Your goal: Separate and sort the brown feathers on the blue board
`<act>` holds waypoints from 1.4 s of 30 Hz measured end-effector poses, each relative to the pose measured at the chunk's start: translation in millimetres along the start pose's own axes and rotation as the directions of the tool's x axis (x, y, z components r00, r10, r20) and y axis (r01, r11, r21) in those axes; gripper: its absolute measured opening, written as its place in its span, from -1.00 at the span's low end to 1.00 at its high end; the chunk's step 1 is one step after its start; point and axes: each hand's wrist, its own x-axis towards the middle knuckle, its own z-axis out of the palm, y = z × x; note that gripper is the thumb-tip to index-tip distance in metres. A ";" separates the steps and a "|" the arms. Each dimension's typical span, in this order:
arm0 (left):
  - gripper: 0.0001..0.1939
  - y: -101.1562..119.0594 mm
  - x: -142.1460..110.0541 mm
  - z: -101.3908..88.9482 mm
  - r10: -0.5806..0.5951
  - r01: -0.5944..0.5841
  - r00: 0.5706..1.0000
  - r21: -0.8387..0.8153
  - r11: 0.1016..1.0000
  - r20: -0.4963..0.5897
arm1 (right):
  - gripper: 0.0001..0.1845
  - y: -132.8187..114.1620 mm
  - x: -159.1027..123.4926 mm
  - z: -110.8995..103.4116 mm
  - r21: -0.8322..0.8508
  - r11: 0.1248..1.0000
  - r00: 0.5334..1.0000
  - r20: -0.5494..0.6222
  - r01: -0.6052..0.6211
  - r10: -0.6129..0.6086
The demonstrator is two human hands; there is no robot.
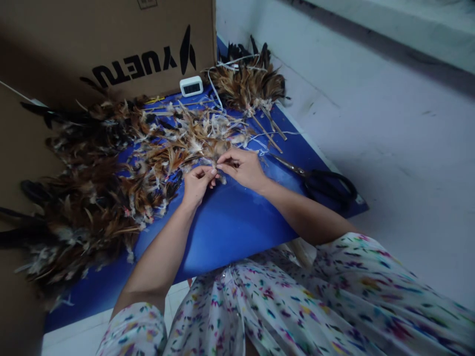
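Note:
My left hand (199, 183) and my right hand (241, 167) meet over the blue tabletop (230, 222), thumbs and forefingers pinched close together. Between them is a small brown feather tuft (221, 147), with a greyish end showing below the fingertips. Which fingers bear on which part of it is too small to tell. Just beyond my hands lie many loose brown and white feathers (178, 153). To the right of my right hand rests a large pair of black-handled scissors (311, 177), its blades pointing toward the feathers.
Thick heaps of brown and black feathers (89, 198) cover the left side. At the back stand a white digital clock (191, 86), a bundle of feathers (248, 84) with thin sticks (267, 134), and white string. A cardboard box (111, 39) and a pale wall (389, 148) border the table.

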 end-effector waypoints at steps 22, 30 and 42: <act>-0.73 2.7 6.9 -3.5 -0.048 -0.014 0.979 -0.303 0.953 -0.197 | -0.94 -6.0 -1.0 -3.4 -0.635 0.773 0.834 0.426 0.000 0.350; -0.68 1.8 7.3 -4.3 -0.033 -0.026 0.984 -0.318 0.948 -0.178 | -0.89 -6.3 -2.1 -4.1 -0.595 0.802 0.824 0.474 0.041 0.310; -0.72 2.3 7.6 -5.7 -0.052 0.011 0.991 -0.309 0.951 -0.125 | -0.72 3.1 13.7 -14.5 0.316 0.864 0.920 0.135 -0.392 0.368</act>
